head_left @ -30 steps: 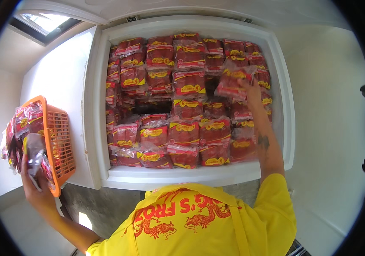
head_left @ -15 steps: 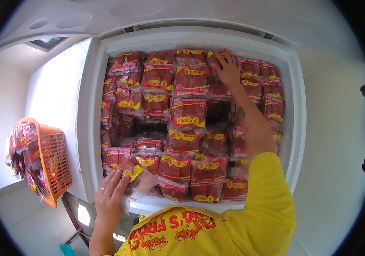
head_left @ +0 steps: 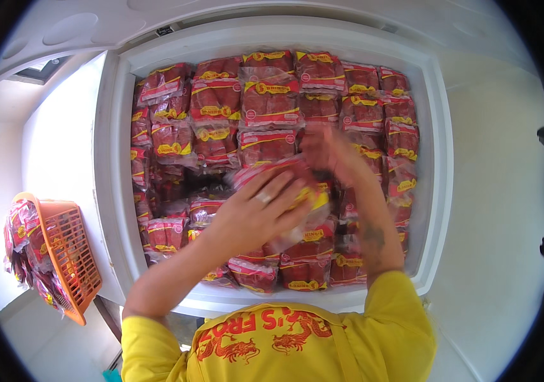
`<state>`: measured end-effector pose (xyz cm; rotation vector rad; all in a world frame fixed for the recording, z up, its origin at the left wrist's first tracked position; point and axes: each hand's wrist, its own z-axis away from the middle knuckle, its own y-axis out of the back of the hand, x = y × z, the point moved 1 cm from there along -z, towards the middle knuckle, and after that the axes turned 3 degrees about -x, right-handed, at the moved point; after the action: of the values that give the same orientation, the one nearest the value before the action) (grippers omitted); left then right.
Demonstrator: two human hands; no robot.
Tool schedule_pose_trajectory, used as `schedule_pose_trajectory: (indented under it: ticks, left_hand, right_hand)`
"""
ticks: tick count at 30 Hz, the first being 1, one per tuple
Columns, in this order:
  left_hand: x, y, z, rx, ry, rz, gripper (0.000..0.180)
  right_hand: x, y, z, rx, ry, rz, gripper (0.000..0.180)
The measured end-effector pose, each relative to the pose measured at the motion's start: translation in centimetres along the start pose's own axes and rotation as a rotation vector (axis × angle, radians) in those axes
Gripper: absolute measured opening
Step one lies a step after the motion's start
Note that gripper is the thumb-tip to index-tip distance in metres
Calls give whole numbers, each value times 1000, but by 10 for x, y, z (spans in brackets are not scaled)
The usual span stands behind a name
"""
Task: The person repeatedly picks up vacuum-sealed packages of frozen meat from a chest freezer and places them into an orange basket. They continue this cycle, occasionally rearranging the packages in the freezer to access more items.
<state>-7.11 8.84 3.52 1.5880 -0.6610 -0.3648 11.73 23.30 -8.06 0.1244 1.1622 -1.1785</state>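
A chest freezer [head_left: 438,159] holds rows of clear plastic packets of red meat [head_left: 216,99] with red and yellow labels. Over the middle of these rows, my left hand [head_left: 256,213] grips one meat packet [head_left: 307,213] from above; its fingers lie across the packet, and a ring shows on one of them. My right hand [head_left: 337,156] is just right of and beyond that packet, above the stacked ones. Motion smears its fingers, and whether they touch the held packet cannot be made out.
Dark gaps [head_left: 200,181] open between the stacks near the middle. To the left, an orange plastic basket [head_left: 73,251] tilts beside the freezer, filled with similar packets. The raised white freezer lid [head_left: 221,14] stands along the far side.
My left hand has carried its packet from the freezer's near left corner to the middle. My right hand has drawn back from the far row toward it. The view has shifted slightly.
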Motion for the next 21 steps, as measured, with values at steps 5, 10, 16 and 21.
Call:
schedule_pose_trajectory:
  ticks: [5, 10, 16, 21]
  left_hand:
    - [-12, -36, -64, 19, -17, -85, 64]
    - [-21, -43, -34, -105, 297, -13, 65]
    - [-29, -49, 36, -217, 569, 145, 57]
    - [-13, -60, 63, -236, 668, 223, 57]
  right_hand:
    - [16, 31, 30, 52, 43, -586, 33]
    - [-4, 84, -50, 171, 7, -311, 40]
    - [8, 96, -116, 393, 269, -292, 70]
    - [35, 72, -131, 821, 605, -314, 62]
